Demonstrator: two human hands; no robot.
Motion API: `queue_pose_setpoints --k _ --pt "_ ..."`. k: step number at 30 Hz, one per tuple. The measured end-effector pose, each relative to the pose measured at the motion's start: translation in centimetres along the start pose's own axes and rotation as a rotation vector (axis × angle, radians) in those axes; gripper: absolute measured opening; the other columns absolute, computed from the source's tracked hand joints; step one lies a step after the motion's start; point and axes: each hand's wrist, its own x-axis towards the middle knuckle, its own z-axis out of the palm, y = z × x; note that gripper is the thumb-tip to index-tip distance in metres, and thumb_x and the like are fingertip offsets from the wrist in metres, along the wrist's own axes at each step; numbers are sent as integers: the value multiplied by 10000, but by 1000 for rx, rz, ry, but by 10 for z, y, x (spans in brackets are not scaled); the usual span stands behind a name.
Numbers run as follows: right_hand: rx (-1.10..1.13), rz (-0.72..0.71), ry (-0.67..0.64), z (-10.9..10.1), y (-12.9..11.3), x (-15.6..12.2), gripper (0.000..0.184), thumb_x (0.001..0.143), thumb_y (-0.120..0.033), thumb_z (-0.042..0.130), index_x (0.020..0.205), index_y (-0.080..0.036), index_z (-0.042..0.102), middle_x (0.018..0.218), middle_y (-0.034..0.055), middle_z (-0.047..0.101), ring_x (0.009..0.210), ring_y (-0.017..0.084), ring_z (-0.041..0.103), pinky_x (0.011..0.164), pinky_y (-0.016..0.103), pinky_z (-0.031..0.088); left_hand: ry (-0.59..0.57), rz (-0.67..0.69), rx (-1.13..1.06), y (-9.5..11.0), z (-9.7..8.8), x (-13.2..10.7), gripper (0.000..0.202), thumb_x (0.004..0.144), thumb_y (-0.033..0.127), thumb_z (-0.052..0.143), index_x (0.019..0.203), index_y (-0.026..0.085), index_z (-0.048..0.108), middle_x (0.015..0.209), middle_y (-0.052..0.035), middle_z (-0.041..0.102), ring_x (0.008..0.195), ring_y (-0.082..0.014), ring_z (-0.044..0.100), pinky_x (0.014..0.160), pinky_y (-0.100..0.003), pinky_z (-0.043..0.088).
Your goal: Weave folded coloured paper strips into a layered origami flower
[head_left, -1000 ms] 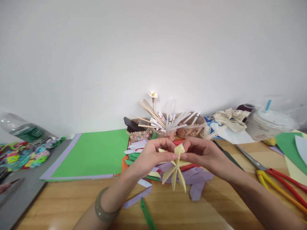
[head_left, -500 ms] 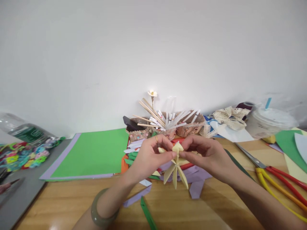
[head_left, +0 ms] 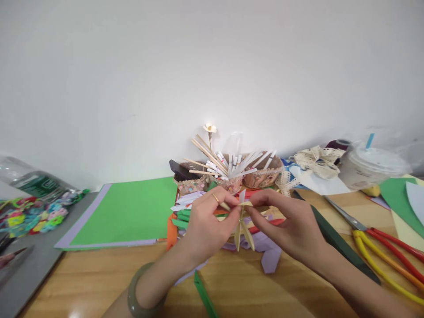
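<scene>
A pale yellow folded-paper flower [head_left: 245, 236] hangs between my hands above the table, its pointed petals partly hidden by my fingers. My left hand [head_left: 212, 221], wearing a ring, pinches it from the left with thumb and forefinger. From the other side my right hand [head_left: 288, 221] grips an upper petal between thumb and index finger. Beneath the flower lie several purple folded paper strips [head_left: 271, 258] and red ones. Green folded strips [head_left: 181, 219] lie just left of my left hand, and a single green strip [head_left: 205, 295] rests nearer the front edge.
Decorated baskets [head_left: 263, 176] with sticks and markers stand against the wall. Green sheets [head_left: 132, 212] lie at left beside a grey mat [head_left: 31, 265]. Scissors [head_left: 361, 229], a dark green long object [head_left: 341, 243] and a lidded plastic cup [head_left: 371, 168] are at right.
The paper flower has been turned between my fingers, so fewer lower petals show. My left hand has rotated, bringing its back into view; my right hand has opened out slightly.
</scene>
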Motion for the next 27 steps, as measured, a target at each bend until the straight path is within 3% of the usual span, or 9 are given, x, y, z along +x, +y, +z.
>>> queue_pose_setpoints --k 3,5,7,10,13,18,24,27 --pt "-88 -10 44 1 2 -1 111 761 -128 527 763 -237 506 638 -23 652 533 125 611 496 213 455 57 209 169 -2 0 -2 80 737 79 535 710 149 561 619 -3 570 585 -96 548 531 -199 464" --pt "-158 -42 81 3 4 -3 116 759 -124 525 775 -236 499 638 -22 656 525 127 615 490 214 453 62 261 224 -3 0 -2 79 746 78 527 727 146 562 625 -10 586 596 -101 562 549 -206 473" --pt "-208 -71 108 4 5 -4 124 758 -116 521 784 -235 497 642 -17 661 531 129 622 504 215 460 27 166 195 -3 0 -2 70 742 86 528 755 145 563 655 -15 608 593 -98 577 549 -202 484" --pt "-226 -76 138 6 6 -4 120 757 -118 522 790 -232 503 644 -16 662 544 127 629 521 211 468 -64 -93 90 -4 0 0 57 715 114 552 753 152 570 706 -15 631 569 -91 586 524 -192 491" --pt "-197 -76 140 6 6 -2 116 745 -124 522 808 -221 516 653 -27 664 554 113 634 527 195 474 -122 -216 68 -4 0 3 66 683 102 555 698 160 581 637 8 627 548 -94 579 536 -199 485" --pt "-203 -83 114 8 6 0 103 736 -118 524 781 -210 531 632 -39 652 550 98 625 509 178 459 -94 -164 162 -2 2 1 84 677 86 541 648 157 576 601 9 623 568 -107 578 574 -216 470" --pt "-263 -125 157 11 6 -4 95 754 -111 507 750 -206 508 603 -32 629 521 101 601 469 187 422 7 90 328 -5 6 -6 95 695 89 511 648 160 552 624 -21 617 598 -132 562 578 -247 443" --pt "-245 -146 152 8 6 -4 93 773 -114 513 777 -207 504 623 -28 631 536 103 599 495 196 429 -44 -29 101 -5 2 -3 66 745 144 500 741 166 562 688 -27 635 656 -134 581 629 -249 455"
